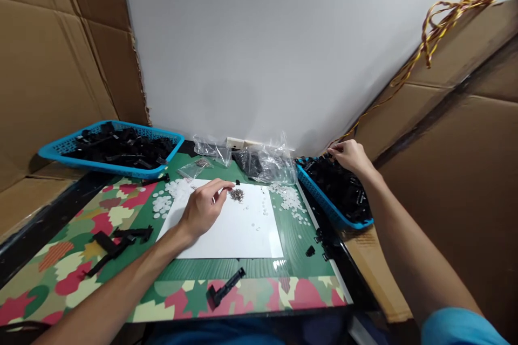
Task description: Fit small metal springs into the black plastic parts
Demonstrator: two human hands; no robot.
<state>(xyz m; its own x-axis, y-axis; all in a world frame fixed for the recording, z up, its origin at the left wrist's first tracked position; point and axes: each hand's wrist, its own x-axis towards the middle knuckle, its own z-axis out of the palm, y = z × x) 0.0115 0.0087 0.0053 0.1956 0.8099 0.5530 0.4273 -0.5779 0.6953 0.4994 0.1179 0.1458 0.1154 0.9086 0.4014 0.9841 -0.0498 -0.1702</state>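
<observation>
My left hand (204,205) rests over a white sheet of paper (246,234), its thumb and index finger drawn together beside a small pile of tiny metal pieces (237,195). Whatever lies between those fingertips is too small to make out. A small black piece (237,182) sits just past the pile. My right hand (351,156) is raised at the far end of the right blue basket (324,197), which is full of black plastic parts (343,188). Its fingers are pinched, and what they hold cannot be made out against the dark parts.
Another blue basket (151,172) of black parts stands at the back left. White discs (289,198) lie scattered on both sides of the paper. Clear plastic bags (279,167) lie at the back. Black plastic parts (226,287) rest on the patterned mat. Cardboard walls (453,172) flank the table.
</observation>
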